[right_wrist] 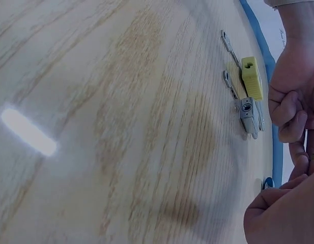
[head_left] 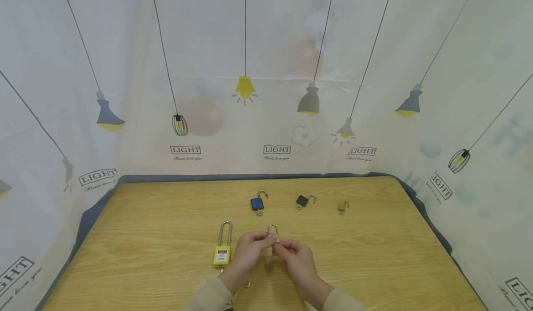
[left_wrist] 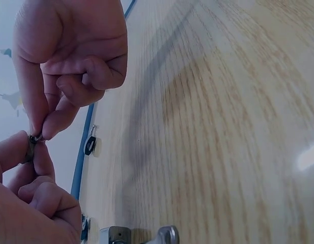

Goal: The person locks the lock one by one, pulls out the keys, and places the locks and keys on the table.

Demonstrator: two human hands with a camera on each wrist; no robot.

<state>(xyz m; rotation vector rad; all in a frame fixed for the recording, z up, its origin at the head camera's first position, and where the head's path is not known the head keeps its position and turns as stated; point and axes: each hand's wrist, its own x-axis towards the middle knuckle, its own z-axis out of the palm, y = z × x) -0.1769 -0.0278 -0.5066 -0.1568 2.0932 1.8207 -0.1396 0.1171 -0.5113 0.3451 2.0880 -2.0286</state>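
My left hand [head_left: 247, 253] pinches a small padlock between thumb and fingers, its closed-looking silver shackle [head_left: 272, 226] pointing away from me. Fingers cover most of the padlock's body [left_wrist: 30, 151]. At its near end, my right hand [head_left: 299, 261] pinches a small key [left_wrist: 39, 137], almost wholly hidden by the fingertips. Both hands meet above the table. Left of my left hand lies a yellow long-shackle padlock [head_left: 222, 256]. Beside it, a silver padlock [right_wrist: 248, 116] with a key [right_wrist: 228, 81] lies mostly hidden under my left wrist in the head view.
Toward the back of the wooden table [head_left: 374, 255] lie a blue padlock [head_left: 257, 203], a black padlock [head_left: 301, 202] and a small brass padlock [head_left: 342, 208], all with raised shackles and keys at their bases. A lamp-printed curtain [head_left: 225, 163] surrounds the table's back and sides.
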